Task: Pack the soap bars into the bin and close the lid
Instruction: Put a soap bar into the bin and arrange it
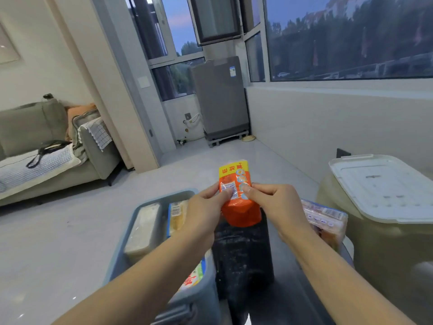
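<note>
An orange and yellow wrapped soap pack (236,184) is held upright in front of me, above a dark surface (243,254). My left hand (206,207) grips its left side and my right hand (274,202) grips its right side. Below my left arm stands a blue-grey bin (131,245) with several wrapped soap bars inside, one pale bar (143,228) along its left wall. Another pack of soap bars (325,219) lies to the right, behind my right wrist. A white lid (384,186) rests on a translucent container (375,249) at the right.
A grey sofa (46,146) with a black bag stands at the far left. A grey washing machine (220,97) sits by the windows at the back. A low white wall (328,125) runs along the right. Pale floor (58,242) spreads to the left.
</note>
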`<state>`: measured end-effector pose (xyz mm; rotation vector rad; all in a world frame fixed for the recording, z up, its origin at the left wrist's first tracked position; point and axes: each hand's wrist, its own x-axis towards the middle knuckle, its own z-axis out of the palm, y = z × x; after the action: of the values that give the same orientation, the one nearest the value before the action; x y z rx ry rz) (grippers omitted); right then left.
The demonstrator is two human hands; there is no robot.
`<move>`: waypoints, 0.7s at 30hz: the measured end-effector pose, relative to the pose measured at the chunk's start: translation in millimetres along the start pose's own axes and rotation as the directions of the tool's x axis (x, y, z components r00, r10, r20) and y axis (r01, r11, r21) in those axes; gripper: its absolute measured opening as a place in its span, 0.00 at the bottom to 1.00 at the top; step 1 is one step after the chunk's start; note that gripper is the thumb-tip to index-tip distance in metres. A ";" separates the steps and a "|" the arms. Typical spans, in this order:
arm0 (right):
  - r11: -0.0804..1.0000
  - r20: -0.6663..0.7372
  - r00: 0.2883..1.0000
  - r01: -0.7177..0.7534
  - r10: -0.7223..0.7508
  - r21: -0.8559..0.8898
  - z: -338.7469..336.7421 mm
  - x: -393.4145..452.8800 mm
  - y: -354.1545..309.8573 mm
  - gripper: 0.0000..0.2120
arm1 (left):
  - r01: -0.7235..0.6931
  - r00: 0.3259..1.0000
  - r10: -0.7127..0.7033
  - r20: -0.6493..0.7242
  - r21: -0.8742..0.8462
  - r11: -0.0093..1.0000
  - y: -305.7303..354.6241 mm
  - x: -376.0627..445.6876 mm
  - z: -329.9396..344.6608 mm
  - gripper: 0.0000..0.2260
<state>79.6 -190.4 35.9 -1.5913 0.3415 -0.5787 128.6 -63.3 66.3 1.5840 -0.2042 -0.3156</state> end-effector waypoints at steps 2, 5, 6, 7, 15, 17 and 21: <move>0.999 0.036 0.999 0.020 -0.021 0.035 15.2 -14.9 -10.1 0.16 | -0.023 0.999 0.022 -0.026 -0.035 0.999 6.5 -14.4 -20.6 0.15; 0.995 0.101 0.993 0.058 -0.066 0.082 37.5 -33.6 -25.2 0.13 | -0.062 0.995 0.060 -0.084 -0.020 0.998 16.6 -32.0 -51.2 0.18; 0.994 0.126 0.989 0.068 -0.078 0.081 43.9 -38.6 -30.3 0.13 | -0.074 0.992 0.073 -0.104 -0.004 0.997 19.2 -36.3 -61.3 0.18; 0.994 0.152 0.985 0.069 -0.080 0.079 49.8 -41.9 -34.9 0.15 | -0.081 0.990 0.082 -0.118 0.010 0.997 21.1 -39.9 -71.2 0.18; 0.983 0.406 0.909 -0.015 0.091 -0.185 76.0 -56.2 -52.6 0.18 | 0.100 0.994 -0.092 -0.055 0.169 0.981 13.3 -60.6 -123.6 0.13; 0.959 0.429 0.892 -0.017 0.143 -0.284 80.4 -57.4 -51.2 0.19 | 0.165 0.986 -0.160 -0.041 0.178 0.970 6.6 -61.1 -128.8 0.15; 0.875 0.436 0.875 0.032 0.208 -0.483 87.3 -56.5 -48.9 0.14 | 0.207 0.978 -0.207 -0.023 0.195 0.959 -2.8 -56.9 -132.2 0.18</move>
<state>75.3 -81.6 72.7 -2.1199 0.1872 0.0015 117.6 80.2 70.1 1.8065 -0.0681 -0.4676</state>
